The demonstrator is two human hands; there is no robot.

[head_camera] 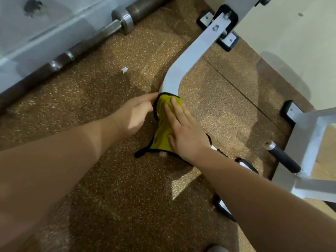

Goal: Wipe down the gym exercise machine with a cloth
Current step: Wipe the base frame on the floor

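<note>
Hands met on a yellow cloth (163, 137) with a black hem, which lay draped over the lower run of the machine's white frame tube (183, 66), just below its bend. The right hand (185, 135) lay flat on top, fingers straight and spread, pressing the cloth against the tube. The left hand (134, 115) was at the cloth's upper left edge, thumb above and fingers curled in to grip the hem; its fingertips were hidden behind the fold. The tube beneath the cloth and the right forearm could not be seen, save for slivers of white and black beside the wrist. One corner of the cloth hung at the lower left; whether it touched the speckled brown floor (109, 179) could not be told. At the right, another part of the frame was cut off by the picture's edge, a black handle (283, 158) sticking out of it. A barbell (125, 19) lay along the wall at the upper left, both ends out of view.
</note>
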